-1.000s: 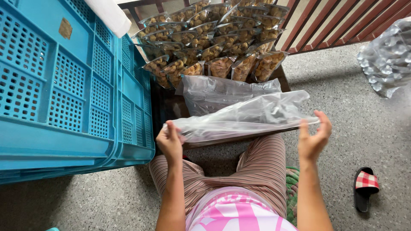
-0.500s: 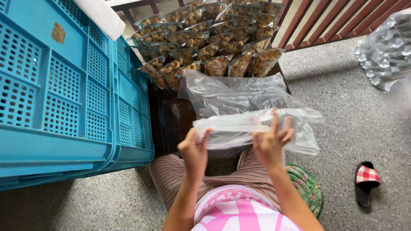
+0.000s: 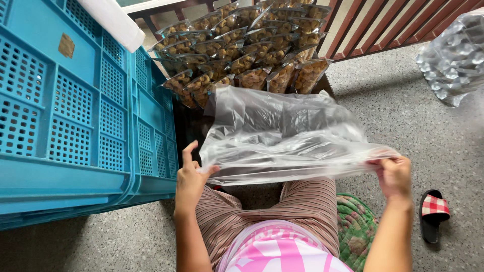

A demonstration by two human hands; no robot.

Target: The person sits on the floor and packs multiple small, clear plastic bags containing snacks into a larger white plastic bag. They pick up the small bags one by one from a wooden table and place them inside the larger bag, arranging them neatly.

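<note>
Your left hand point(image 3: 190, 177) and right hand point(image 3: 395, 176) each pinch an edge of the clear plastic bag point(image 3: 282, 136), stretched above your knees. It looks feather-light, limp and slick, so grip its rim. Beyond it sit the packed snack bags point(image 3: 242, 55).

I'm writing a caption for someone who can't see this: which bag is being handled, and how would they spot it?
Start at the big blue slatted crate on the left; right of it stand rows of small filled snack packets. In front of those, the large clear plastic bag is stretched between the left hand and right hand. Unlike the packets, it is big, empty and crumpled.
</note>
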